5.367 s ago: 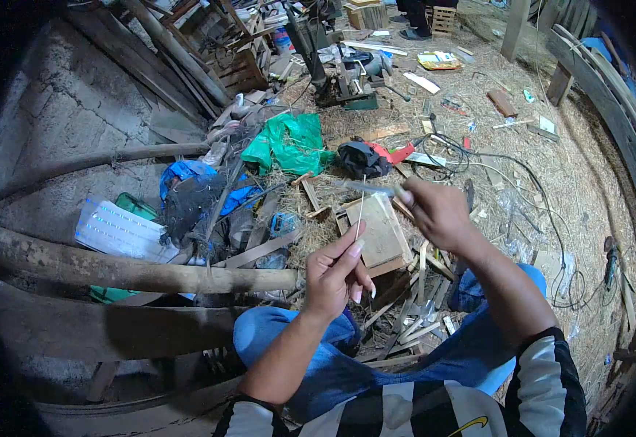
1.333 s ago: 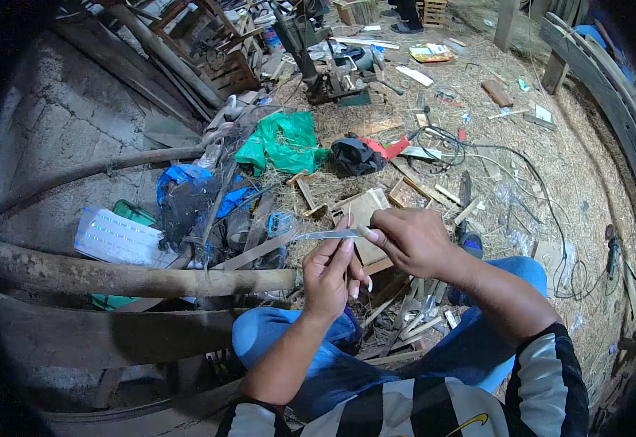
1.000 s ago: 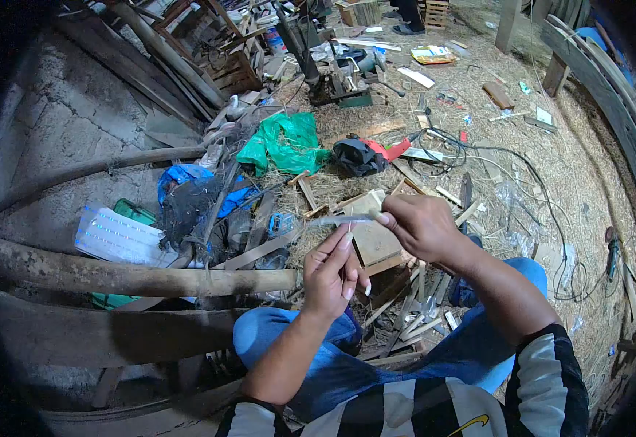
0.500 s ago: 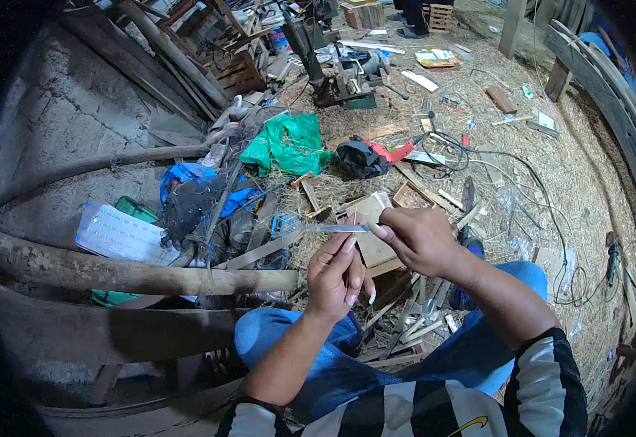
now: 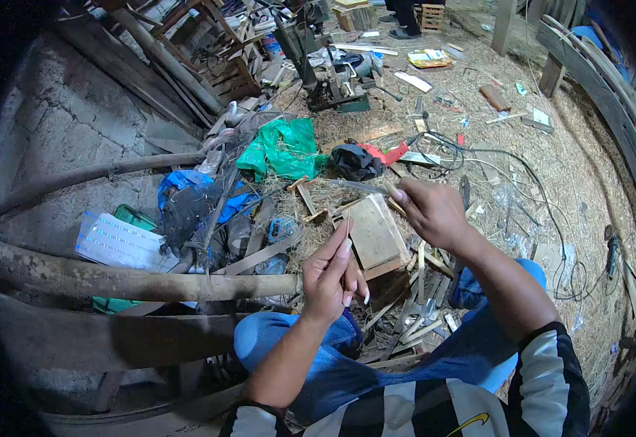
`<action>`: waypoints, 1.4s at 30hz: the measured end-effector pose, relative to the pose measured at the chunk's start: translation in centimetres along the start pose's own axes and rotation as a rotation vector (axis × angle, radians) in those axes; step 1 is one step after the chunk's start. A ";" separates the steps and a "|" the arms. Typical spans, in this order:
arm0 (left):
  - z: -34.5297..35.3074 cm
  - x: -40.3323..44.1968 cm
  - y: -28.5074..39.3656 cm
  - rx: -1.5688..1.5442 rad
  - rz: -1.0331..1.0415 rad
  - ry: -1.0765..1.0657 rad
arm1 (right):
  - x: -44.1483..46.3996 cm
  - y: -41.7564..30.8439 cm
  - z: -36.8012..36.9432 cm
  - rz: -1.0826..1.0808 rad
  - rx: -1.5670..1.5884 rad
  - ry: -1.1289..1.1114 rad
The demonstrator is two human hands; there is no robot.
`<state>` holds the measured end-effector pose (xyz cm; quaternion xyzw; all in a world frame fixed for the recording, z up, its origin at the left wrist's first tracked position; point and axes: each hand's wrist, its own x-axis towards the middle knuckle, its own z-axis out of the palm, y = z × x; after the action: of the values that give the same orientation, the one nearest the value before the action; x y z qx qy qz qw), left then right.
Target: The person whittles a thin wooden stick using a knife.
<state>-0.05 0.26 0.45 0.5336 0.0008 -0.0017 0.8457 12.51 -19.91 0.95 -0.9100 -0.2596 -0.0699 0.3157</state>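
My right hand [image 5: 437, 213] is closed around the end of a thin, knife-like metal blade [image 5: 358, 187], which points left and looks blurred. Whatever handle it has is hidden in the fist. Lower and to the left, my left hand [image 5: 327, 280] pinches a thin pale stick [image 5: 349, 223] between thumb and fingers, with only a small tip showing. Blade and stick are apart. Beneath both hands, a square wooden board or box [image 5: 378, 231] lies on the ground between my knees.
Wood offcuts [image 5: 424, 320] litter the straw around my feet. Beyond lie a green plastic bag [image 5: 285, 148], a black cloth-like bundle [image 5: 358, 162] and a red tool [image 5: 391, 154] with a cable. A wooden pole [image 5: 136, 279] runs along my left. Another person's foot [image 5: 405, 33] shows at the back.
My right hand has moved up and away to the right with the blade, off the stick. My left hand has stayed nearly in place, dropping slightly, still pinching.
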 end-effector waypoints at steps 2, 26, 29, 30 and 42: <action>0.0 0.0 0.1 0.072 -0.031 0.040 | -0.7 -1.1 0.4 -0.094 0.056 0.028; 0.2 -0.3 0.4 -0.088 -0.243 -0.028 | -0.3 -1.0 1.7 0.063 0.808 -0.122; 0.4 -0.2 -0.2 -0.100 -0.310 0.025 | -0.4 -2.1 1.3 0.055 0.897 -0.332; 0.6 0.0 -0.1 -0.070 -0.321 0.052 | -0.2 -1.8 1.1 0.135 0.852 -0.310; 0.1 0.6 -1.0 0.255 -0.273 0.094 | 0.9 1.6 -0.5 0.403 0.963 -0.082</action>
<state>0.52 -0.31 -0.43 0.6308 0.1127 -0.0918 0.7622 14.12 -20.93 0.71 -0.6956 -0.0941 0.1552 0.6951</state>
